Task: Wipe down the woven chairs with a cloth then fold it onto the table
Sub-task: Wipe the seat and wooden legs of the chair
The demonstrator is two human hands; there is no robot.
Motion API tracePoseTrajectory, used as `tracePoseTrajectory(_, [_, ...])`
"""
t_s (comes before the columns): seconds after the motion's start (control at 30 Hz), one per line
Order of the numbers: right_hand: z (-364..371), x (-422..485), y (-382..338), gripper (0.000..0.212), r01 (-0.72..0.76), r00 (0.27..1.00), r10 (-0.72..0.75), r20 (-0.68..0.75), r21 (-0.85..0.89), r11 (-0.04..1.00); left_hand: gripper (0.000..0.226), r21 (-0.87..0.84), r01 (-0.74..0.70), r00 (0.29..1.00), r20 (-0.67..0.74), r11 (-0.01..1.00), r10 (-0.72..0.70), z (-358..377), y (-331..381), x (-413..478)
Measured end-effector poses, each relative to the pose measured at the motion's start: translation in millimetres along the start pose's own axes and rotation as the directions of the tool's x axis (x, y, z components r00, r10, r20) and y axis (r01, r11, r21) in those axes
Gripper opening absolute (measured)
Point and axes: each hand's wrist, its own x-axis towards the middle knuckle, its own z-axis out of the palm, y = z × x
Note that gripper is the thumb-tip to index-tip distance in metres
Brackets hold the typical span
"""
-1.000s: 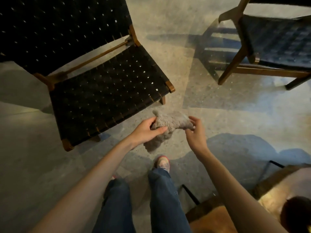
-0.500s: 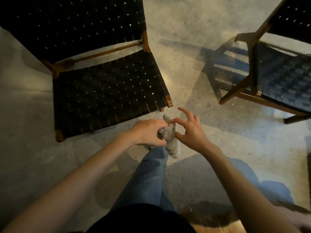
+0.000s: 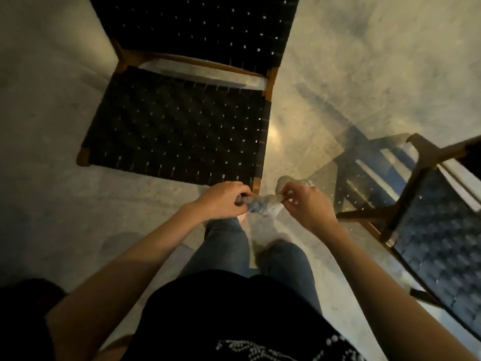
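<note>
Both hands are out in front at about waist level, just apart from each other. The left hand [image 3: 223, 201] has its fingers curled tight round one end of the cloth [image 3: 265, 207]. The right hand [image 3: 307, 207] pinches the other end between thumb and fingertips, with the rest of its fingers loosely bent. So the cloth hangs in the air between the two hands, above the person's jeans [image 3: 226, 246] and just short of the front corner of the nearer chair.

Below all that is a pale, speckled concrete floor [image 3: 351, 61] with a warm glare spot and some long shadows. The nearer woven chair [image 3: 177, 131] sits straight ahead, with a dark strap seat and back on a wooden frame. A second woven chair [image 3: 437, 246] is off to the right, angled and partly cut off by the edge.

The cloth itself is small, greyish and bunched up. It's pulled into a short twisted strip and is pretty blurry, so I can't make out any texture.
</note>
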Motion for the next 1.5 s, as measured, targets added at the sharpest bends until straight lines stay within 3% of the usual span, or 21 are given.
tracePoseTrajectory(0.23, [-2, 31, 47, 0.016, 0.197, 0.962, -0.173, 0.213, -0.101, 0.975, 0.036, -0.299, 0.211, 0.931, -0.229, 0.931, -0.285, 73, 21, 0])
tracePoseTrajectory(0.43, [12, 23, 98, 0.020, 0.443, 0.847, -0.385, 0.367, -0.085, 0.893, 0.035, -0.466, 0.295, 0.750, -0.428, 0.834, -0.505, 178, 58, -3])
tracePoseTrajectory(0.63, [67, 25, 137, 0.022, 0.483, 0.803, -0.410, 0.434, -0.069, 0.873, 0.024, -0.592, 0.369, 0.576, -0.459, 0.716, -0.676, 258, 51, 9])
tracePoseTrajectory(0.83, [160, 68, 169, 0.022, 0.443, 0.834, -0.398, 0.382, -0.035, 0.896, 0.015, -0.542, 0.407, 0.474, -0.562, 0.735, -0.678, 314, -15, 56])
tracePoseTrajectory(0.97, [224, 116, 194, 0.013, 0.499, 0.826, -0.486, 0.285, 0.030, 0.866, 0.016, -0.515, 0.422, 0.429, -0.611, 0.746, -0.665, 349, -77, 107])
tracePoseTrajectory(1.13, [295, 189, 223, 0.031, 0.496, 0.854, -0.490, 0.172, 0.011, 0.868, 0.018, -0.418, 0.439, 0.386, -0.712, 0.796, -0.587, 369, -149, 177])
tracePoseTrajectory(1.23, [331, 228, 238, 0.026, 0.497, 0.865, -0.499, 0.058, 0.044, 0.867, 0.021, -0.395, 0.441, 0.379, -0.732, 0.806, -0.566, 367, -189, 219])
tracePoseTrajectory(1.4, [373, 285, 252, 0.032, 0.476, 0.879, -0.468, -0.089, 0.113, 0.872, 0.014, -0.445, 0.285, 0.301, -0.799, 0.849, -0.520, 366, -233, 279])
tracePoseTrajectory(1.5, [388, 308, 255, 0.025, 0.494, 0.868, -0.446, -0.221, 0.284, 0.822, 0.015, -0.390, 0.178, 0.185, -0.889, 0.904, -0.420, 367, -250, 305])
